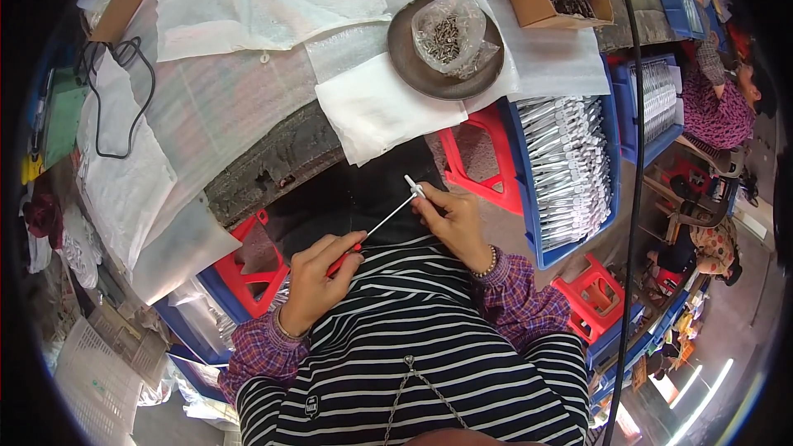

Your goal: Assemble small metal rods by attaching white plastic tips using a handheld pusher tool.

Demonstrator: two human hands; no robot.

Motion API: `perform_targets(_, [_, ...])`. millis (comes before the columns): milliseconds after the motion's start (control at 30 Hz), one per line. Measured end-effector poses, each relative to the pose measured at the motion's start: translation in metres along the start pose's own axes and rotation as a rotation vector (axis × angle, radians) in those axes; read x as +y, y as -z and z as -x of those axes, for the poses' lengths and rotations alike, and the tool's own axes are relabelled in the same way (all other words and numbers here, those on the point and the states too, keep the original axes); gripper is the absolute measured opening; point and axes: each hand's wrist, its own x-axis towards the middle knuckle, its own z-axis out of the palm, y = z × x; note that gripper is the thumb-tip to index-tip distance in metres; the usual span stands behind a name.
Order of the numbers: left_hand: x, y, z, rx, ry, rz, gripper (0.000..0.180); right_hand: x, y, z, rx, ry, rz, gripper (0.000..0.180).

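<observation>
My left hand (pixel 318 281) is closed around the red handle of a screwdriver (pixel 388 218), whose long thin shaft slants up to the right. My right hand (pixel 453 221) pinches a small silver-white part (pixel 413 185) between thumb and fingers. The shaft's tip meets this part close to my right fingertips; whether a screw sits there is too small to tell. Both hands are above my lap, near the table's front edge. On the table beyond them, a dark round dish (pixel 405 48) bears a clear plastic bag (pixel 471 18) of small metal screws.
White sheets (pixel 264 0) cover much of the table (pixel 248 99). To the right, a blue crate (pixel 541 254) holds many slim silver-white parts, beside a red stool (pixel 500 173). A cardboard box (pixel 529 0) of metal pieces stands at the back. A black cable (pixel 636 157) hangs down the right side; people sit beyond.
</observation>
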Motion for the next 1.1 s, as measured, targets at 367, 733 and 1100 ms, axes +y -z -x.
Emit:
perform_targets(367, [-0.019,-0.003,0.005,-0.031,0.208,0.277,0.026,0.005,-0.004,0.001,0.036,0.085,0.097,0.012])
perform_targets(733, [-0.011,0.028,-0.028,-0.450,1.029,0.932,0.026,0.009,-0.015,0.002,0.060,0.207,0.174,0.007])
perform_targets(1100, [-0.010,0.010,-0.022,-0.281,0.636,0.362,0.018,0.004,-0.014,-0.006,0.062,0.227,0.228,0.012])
